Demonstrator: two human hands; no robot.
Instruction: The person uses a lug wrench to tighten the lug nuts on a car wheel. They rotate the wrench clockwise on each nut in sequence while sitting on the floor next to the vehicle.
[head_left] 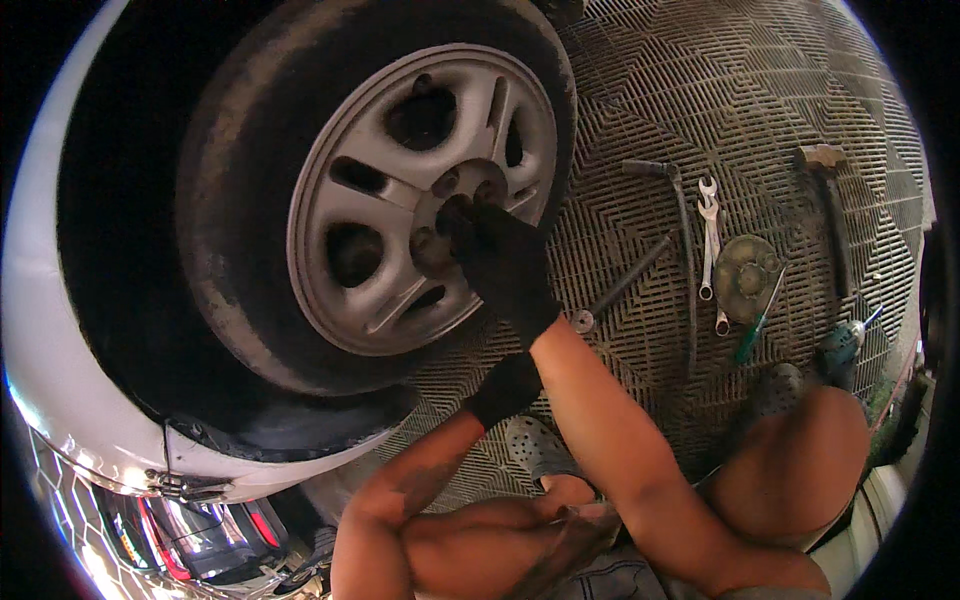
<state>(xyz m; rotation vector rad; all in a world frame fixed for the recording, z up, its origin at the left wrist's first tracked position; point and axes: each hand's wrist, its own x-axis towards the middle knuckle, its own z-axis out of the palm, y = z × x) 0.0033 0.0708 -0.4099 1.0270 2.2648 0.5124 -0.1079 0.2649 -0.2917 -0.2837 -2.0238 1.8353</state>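
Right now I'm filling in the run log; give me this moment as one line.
Right hand: gloved, at center of wheel | Left hand: gloved, lower in view, grip unclear | Floor mat: hammer, wrenches, screwdriver

I see a floor [640, 90] made of lots of little brown-grey bars with gaps, and they make zigzags and diamonds. It fills the upper right of the frame and goes down to the middle. In the lower left I see another car [205, 545] with red lights and shiny dark glass. Next to it, pale lines [72, 500] make honeycomb shapes, and the light is very bright there. In the lower right is something pale with ridges [878, 515]; I can't tell what.
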